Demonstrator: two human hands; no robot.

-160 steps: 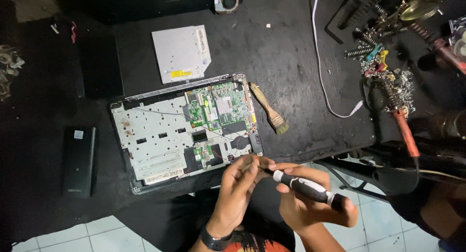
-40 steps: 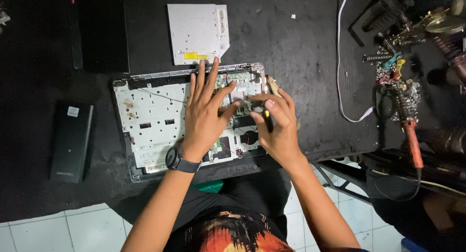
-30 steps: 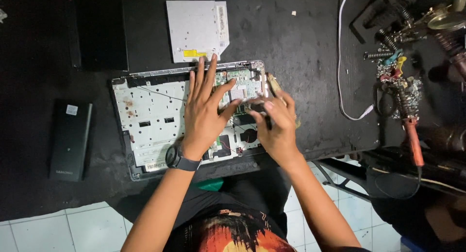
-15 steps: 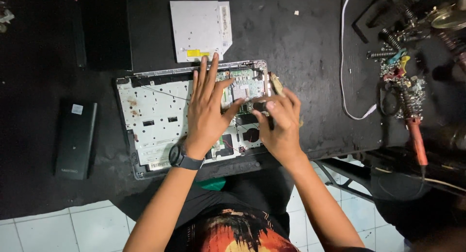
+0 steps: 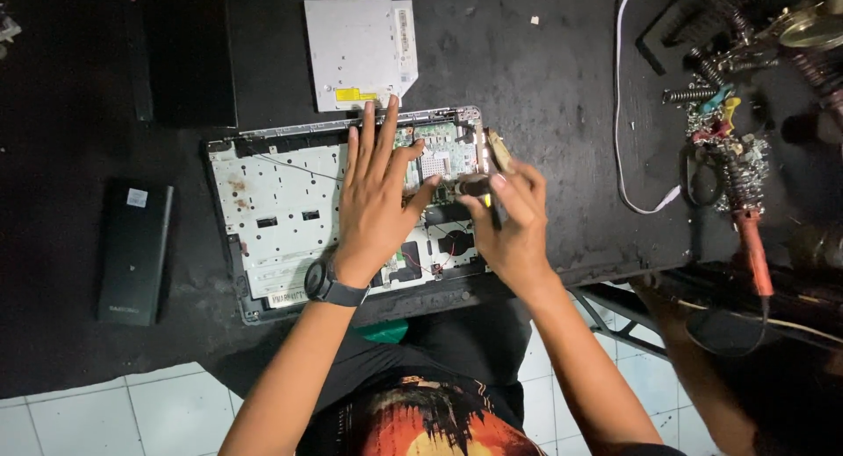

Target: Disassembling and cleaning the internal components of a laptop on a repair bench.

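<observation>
An opened laptop base (image 5: 281,210) lies on the black table, with its white inner frame and a green circuit board (image 5: 443,153) exposed. My left hand (image 5: 378,201), with a dark watch on the wrist, rests flat on the frame, fingers spread and pointing toward the board. My right hand (image 5: 514,228) is closed around a black-handled screwdriver (image 5: 494,208), held upright over the right side of the base; its tip is hidden. A wooden-handled brush (image 5: 498,149) lies just beyond my right fingers.
A silver optical drive (image 5: 360,52) lies behind the laptop. At the left lie a black battery pack (image 5: 133,250) and a black flat panel (image 5: 189,61). At the right are a white cable (image 5: 625,157), a red-handled soldering iron (image 5: 755,254) and a cluster of tools (image 5: 729,114).
Five seconds ago both hands held the screwdriver near the table's front edge. Since then my left hand has settled flat on the frame and my right has moved over the board; lately both stay nearly still.
</observation>
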